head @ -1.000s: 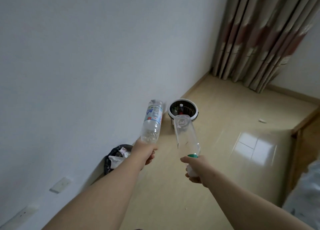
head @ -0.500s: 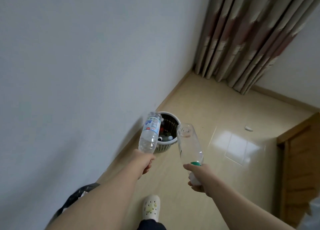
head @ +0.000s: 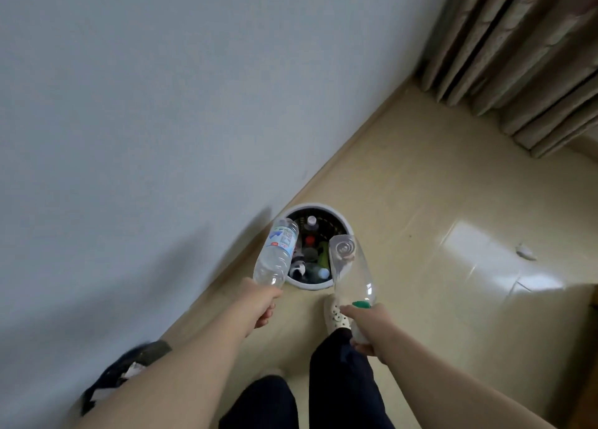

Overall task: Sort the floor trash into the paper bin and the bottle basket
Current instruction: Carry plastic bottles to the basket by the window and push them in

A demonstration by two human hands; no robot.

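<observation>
Now both hands hold bottles near the bottle basket [head: 323, 206], a round white basket that stands on the floor [head: 420, 186] close against the wall [head: 161, 105]. The left hand [head: 263, 305] is curled round the neck end of a labelled bottle [head: 278, 253], clear with a blue and white label, whose base points away from the person and overlaps the basket's left rim in this view. The right hand [head: 365, 323] grips the neck of a clear bottle [head: 351, 273] with a green ring just above the fingers; its base lies over the basket's right rim. Inside the basket lie several bottles, among them one with a white cap [head: 311, 220] and one with a red cap [head: 309, 240]. A pale shoe [head: 336, 312] stands just short of the basket. The paper bin [head: 129, 367], lined in black, shows blurred at lower left by the wall. One small white scrap [head: 526, 252] lies on the floor well to the right, and a curtain [head: 517, 56] hangs in the corner.
</observation>
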